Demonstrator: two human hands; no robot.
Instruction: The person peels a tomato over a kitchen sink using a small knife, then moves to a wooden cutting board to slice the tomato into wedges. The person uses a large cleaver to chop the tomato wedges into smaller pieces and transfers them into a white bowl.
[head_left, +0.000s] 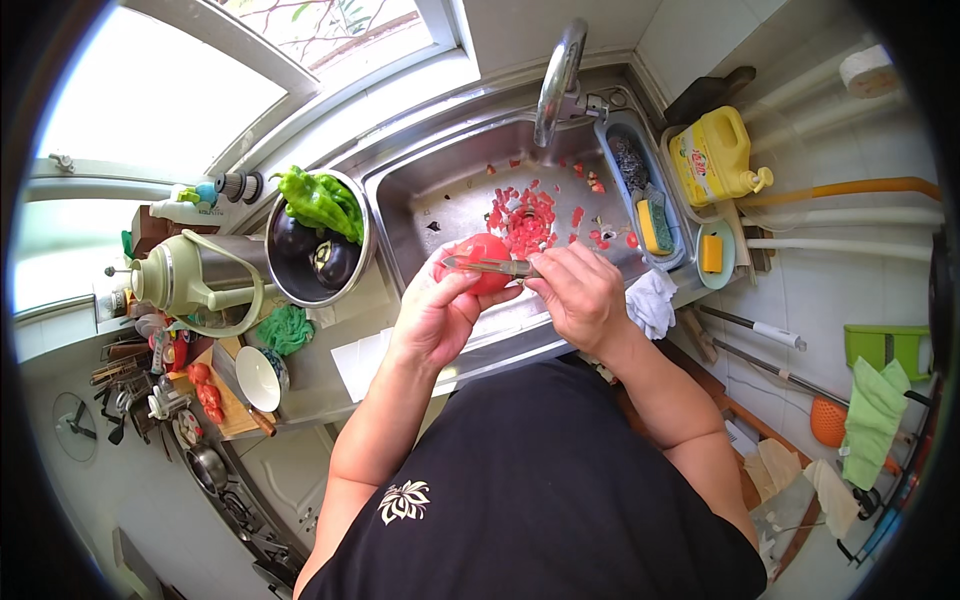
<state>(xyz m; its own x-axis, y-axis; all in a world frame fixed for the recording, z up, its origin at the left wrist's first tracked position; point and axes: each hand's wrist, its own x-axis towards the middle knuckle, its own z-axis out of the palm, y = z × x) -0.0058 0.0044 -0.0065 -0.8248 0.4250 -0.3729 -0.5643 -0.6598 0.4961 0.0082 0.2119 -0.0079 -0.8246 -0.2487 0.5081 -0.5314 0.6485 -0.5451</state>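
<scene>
Over the near part of a stainless steel sink (420, 187), my left hand (437, 311) holds a red tomato (489, 259). My right hand (581, 296) grips a metal peeler (510, 267), whose blade lies across the tomato's upper face. Red peel scraps (525, 217) are heaped around the drain, with more scattered over the basin floor. To the left of the sink, a metal bowl (368, 259) holds green peppers (319, 199) and dark eggplants (334, 262). Several red tomatoes (208, 394) lie on a wooden cutting board (238, 415) farther left, beside a knife (262, 421).
A chrome faucet (559, 82) arches over the sink's back. At its right are a blue caddy (670, 261) with a sponge (655, 225), a yellow detergent jug (711, 157) and a white cloth (651, 304). A thermos (180, 274) and a white bowl (259, 377) stand on the left.
</scene>
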